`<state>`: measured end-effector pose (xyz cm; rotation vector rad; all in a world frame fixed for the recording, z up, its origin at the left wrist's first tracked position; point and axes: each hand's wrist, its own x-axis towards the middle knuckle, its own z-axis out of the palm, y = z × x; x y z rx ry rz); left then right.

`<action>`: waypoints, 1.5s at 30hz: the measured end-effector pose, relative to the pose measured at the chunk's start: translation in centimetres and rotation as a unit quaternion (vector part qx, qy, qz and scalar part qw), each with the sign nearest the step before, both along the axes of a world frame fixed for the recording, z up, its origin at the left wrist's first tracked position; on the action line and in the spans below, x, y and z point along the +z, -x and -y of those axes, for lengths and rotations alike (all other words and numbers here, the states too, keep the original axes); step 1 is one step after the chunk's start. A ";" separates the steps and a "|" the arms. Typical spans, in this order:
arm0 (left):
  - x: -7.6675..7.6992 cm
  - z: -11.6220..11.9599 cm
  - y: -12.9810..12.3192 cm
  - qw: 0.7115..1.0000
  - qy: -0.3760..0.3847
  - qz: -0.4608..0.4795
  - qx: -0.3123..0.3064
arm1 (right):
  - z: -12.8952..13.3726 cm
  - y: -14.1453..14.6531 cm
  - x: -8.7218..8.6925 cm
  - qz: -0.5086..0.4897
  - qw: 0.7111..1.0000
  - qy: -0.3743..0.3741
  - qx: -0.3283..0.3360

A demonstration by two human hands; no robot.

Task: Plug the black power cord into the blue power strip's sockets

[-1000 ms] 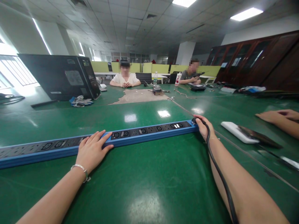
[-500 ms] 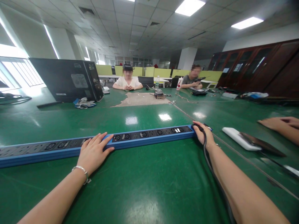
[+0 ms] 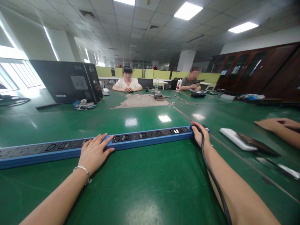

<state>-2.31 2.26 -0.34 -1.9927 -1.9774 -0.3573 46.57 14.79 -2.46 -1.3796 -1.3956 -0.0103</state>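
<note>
A long blue power strip (image 3: pixel 150 137) with black sockets lies across the green table. My left hand (image 3: pixel 96 153) rests over its middle, fingers stretched across the top and the thumb along the near side. At the strip's right end, my right hand (image 3: pixel 200 136) is closed around a black plug (image 3: pixel 195 127), partly hidden by the fingers. From it a black power cord (image 3: pixel 207 168) runs down along my right forearm. Whether the plug is seated in a socket is hidden.
A black computer tower (image 3: pixel 67 82) and work gloves (image 3: pixel 84 105) are at the back left. On the right lie a white block (image 3: pixel 235 138) with a dark flat item and another person's hands (image 3: pixel 269 124). Two people sit across the table (image 3: pixel 150 187).
The view shifts slightly, and things on the right appear a little further left. Both hands keep their places on the strip and plug.
</note>
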 end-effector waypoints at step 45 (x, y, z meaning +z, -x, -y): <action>0.0 -0.1 0.1 1.000 -0.002 0.004 -0.013 | 1.1 3.1 2.2 0.055 0.998 0.028 0.012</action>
